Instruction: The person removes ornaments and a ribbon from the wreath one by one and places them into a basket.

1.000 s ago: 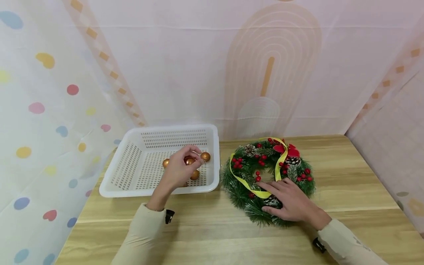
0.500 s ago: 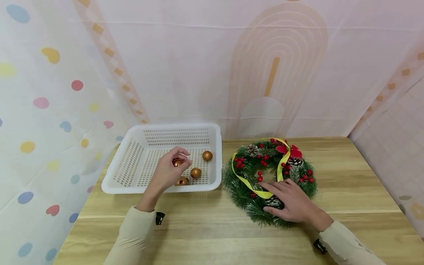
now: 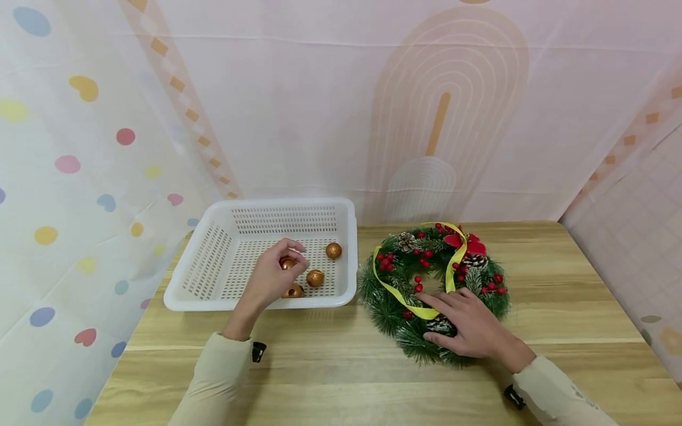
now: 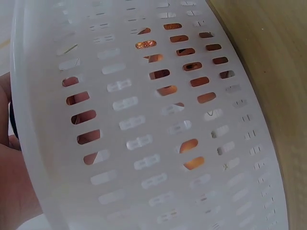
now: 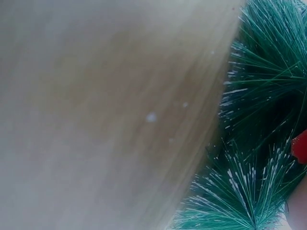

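Observation:
A white perforated basket [image 3: 202, 305] holds several copper-gold baubles [image 3: 315, 278]. My left hand [image 3: 266, 272] hovers in it with bent fingers, a gap between thumb and index finger; one bauble [image 3: 288, 263] shows through that gap. Through the basket's slots in the left wrist view, skin shows high up, above the baubles [image 4: 193, 163]. A green wreath [image 3: 386, 313] with red berries, pinecones, a red flower [image 3: 469, 244] and a yellow ribbon [image 3: 396, 296] lies on the right. My right hand [image 3: 469, 322] rests on its near side, fingers extended over the ribbon; the right wrist view shows needles [image 5: 268, 81] close up.
Both basket and wreath sit on a wood-grain table [image 3: 341, 367]. Behind the table hangs a pale cloth [image 3: 298, 118] with an arch print; a cloth with coloured dots [image 3: 69, 248] hangs at the left.
My left hand has shifted left within the basket, baring more of the baubles, then stayed nearly still. The right hand and the wreath keep their places; the view has shifted slightly.

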Demonstrator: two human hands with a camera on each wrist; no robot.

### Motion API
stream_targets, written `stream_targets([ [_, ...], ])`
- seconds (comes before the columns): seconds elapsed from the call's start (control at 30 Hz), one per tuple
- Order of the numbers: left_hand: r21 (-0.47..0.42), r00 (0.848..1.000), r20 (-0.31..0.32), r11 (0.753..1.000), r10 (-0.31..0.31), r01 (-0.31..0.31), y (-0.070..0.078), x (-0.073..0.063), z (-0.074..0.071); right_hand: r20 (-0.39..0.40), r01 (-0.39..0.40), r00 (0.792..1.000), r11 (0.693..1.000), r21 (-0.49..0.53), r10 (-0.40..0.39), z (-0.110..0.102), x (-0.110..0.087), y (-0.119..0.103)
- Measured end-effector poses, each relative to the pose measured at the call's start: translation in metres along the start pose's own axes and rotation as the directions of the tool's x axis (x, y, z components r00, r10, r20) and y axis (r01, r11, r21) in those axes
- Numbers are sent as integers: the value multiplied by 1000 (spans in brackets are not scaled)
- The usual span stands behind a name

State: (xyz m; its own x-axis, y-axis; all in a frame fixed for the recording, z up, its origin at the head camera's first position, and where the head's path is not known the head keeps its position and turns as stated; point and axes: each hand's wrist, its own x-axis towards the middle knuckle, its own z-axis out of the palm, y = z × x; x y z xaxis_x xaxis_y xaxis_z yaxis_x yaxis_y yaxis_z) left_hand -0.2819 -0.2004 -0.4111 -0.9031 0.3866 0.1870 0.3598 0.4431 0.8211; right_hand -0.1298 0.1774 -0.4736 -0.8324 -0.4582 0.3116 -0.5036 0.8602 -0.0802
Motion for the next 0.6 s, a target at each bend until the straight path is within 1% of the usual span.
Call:
stream_targets([
  [0.17,4,1000,16,1000,11,-11,-1,2,3,-3,-1,1000,1000,1,1,0,0,0],
  [0.27,4,999,48,1000,17,-17,-1,2,5,-7,3,1000,1000,3,-3,0,0,0],
  [0.37,37,996,83,999,25,-29,-1,2,7,-8,2,1000,1000,2,-2,1,-1,0],
  [0.5,84,992,122,996,14,-24,4,0,12,0,-9,1000,1000,-2,9,0,-1,-1],
  [0.6,126,990,132,989,55,-71,10,-1,20,5,-13,1000,1000,-1,13,0,-1,-1],
])
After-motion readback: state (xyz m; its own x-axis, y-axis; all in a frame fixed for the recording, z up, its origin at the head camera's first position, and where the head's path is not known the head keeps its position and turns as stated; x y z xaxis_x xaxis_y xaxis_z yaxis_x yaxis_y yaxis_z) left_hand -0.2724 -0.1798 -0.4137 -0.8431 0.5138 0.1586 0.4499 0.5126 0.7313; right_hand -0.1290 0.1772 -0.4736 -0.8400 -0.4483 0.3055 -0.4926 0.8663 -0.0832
